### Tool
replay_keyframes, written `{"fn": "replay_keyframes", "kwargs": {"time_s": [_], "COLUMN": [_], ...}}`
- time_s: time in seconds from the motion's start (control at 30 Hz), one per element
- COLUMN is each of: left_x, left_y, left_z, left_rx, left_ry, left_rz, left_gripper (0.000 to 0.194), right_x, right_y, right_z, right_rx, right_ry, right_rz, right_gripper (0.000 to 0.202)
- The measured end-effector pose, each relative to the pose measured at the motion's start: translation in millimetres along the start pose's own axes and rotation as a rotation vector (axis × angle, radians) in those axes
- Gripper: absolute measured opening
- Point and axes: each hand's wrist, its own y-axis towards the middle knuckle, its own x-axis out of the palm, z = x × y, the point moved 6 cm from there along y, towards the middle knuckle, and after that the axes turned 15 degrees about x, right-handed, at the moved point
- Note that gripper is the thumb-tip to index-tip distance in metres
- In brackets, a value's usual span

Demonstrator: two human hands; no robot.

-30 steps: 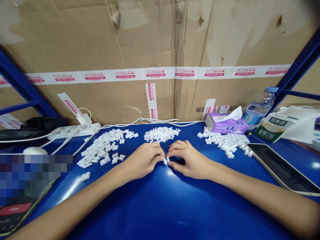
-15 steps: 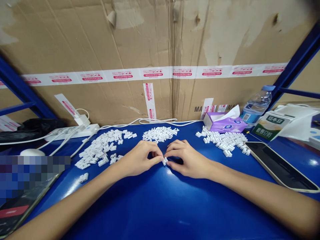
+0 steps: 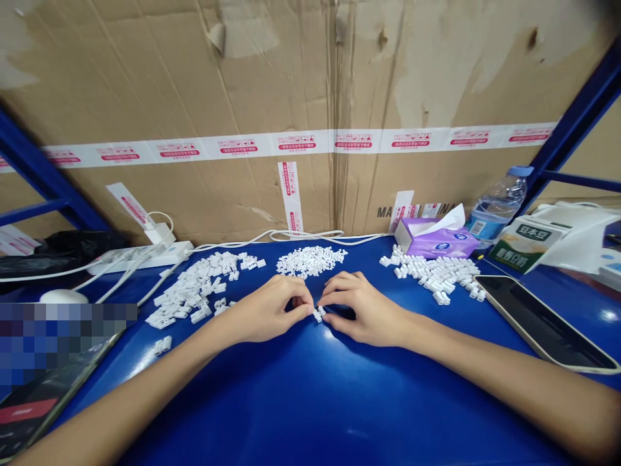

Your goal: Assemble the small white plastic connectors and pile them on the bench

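Observation:
Small white plastic pieces (image 3: 319,314) are between my two hands, low over the blue table (image 3: 310,401). My left hand (image 3: 281,307) pinches at their left side with thumb and forefinger. From the right, my right hand (image 3: 366,309) holds the same pieces between thumb and fingertips. Just beyond the hands lies a heap of tiny white parts (image 3: 310,260). A wider pile of white pieces (image 3: 194,285) spreads to the left, and another white pile (image 3: 436,275) lies to the right. The join between the held pieces is too small to make out.
A purple tissue pack (image 3: 436,239), a water bottle (image 3: 499,204), a green and white carton (image 3: 528,239) and a phone (image 3: 548,323) stand or lie at the right. A power strip (image 3: 145,255) with cables is at the back left. Another device (image 3: 63,388) lies near left.
My left fingertips have shifted slightly left, and a little more of the white pieces shows between the hands. My right hand has hardly moved.

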Motion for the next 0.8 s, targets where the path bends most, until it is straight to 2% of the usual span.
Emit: {"fn": "replay_keyframes", "kwargs": {"time_s": [0.33,0.57,0.8], "left_x": [-0.3,0.1,1.9], "left_y": [0.5,3.9,1.7], "left_z": [1.1,0.1,-1.9], "left_rx": [-0.011,-0.089,-0.121], "left_ry": [-0.002,-0.021,-0.059], "left_rz": [-0.002,0.092,0.131], "left_gripper": [0.018,0.016,0.015], "right_x": [0.7,0.8,1.0], "right_y": [-0.2,-0.4,-0.4], "right_z": [-1.2,-0.7,-1.0], "right_rx": [-0.002,-0.008,-0.004], "right_ry": [-0.006,-0.006,-0.005], "right_rz": [-0.004,0.0,0.0], "right_gripper": [0.019,0.017,0.017]}}
